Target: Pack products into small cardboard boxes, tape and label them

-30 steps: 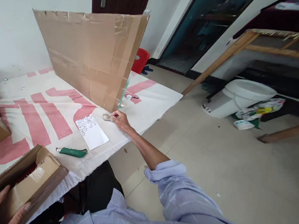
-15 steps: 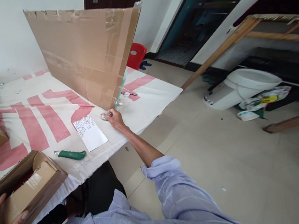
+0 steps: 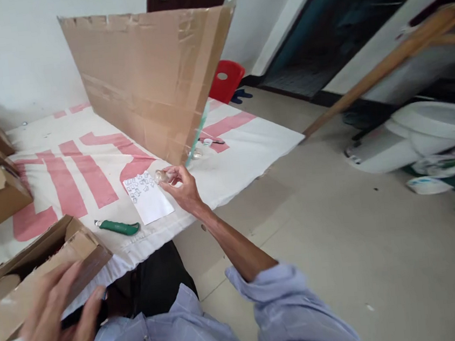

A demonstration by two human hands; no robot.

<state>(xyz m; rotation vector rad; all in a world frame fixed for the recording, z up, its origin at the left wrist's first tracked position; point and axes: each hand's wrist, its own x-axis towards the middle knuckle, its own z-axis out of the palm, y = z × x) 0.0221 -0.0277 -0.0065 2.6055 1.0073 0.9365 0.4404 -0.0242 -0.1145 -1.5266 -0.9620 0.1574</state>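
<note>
My right hand (image 3: 182,186) pinches a small roll of clear tape (image 3: 161,176) between thumb and fingers. It is over the top corner of a white paper (image 3: 156,206) covered in small pen-drawn shapes. Blurred by motion, my left hand (image 3: 58,318) is at the lower left with its fingers apart and nothing in them. Beside it, an open long cardboard box (image 3: 85,253) sits on the table's front edge, with something dark red partly visible inside. A green utility knife (image 3: 118,227) lies between the box and the paper, its blade tip pointing left.
A large cardboard sheet (image 3: 140,76) stands upright across the table (image 3: 257,140). Behind its right edge lie another small round clear object (image 3: 197,153) and a dark, thin item. More cardboard boxes (image 3: 0,191) line the left. A red chair (image 3: 227,81) and white bucket (image 3: 411,135) stand beyond.
My left hand has let go of the long box and moved to the right. My right hand has lifted the tape roll and brought it to the paper. The view has shifted left.
</note>
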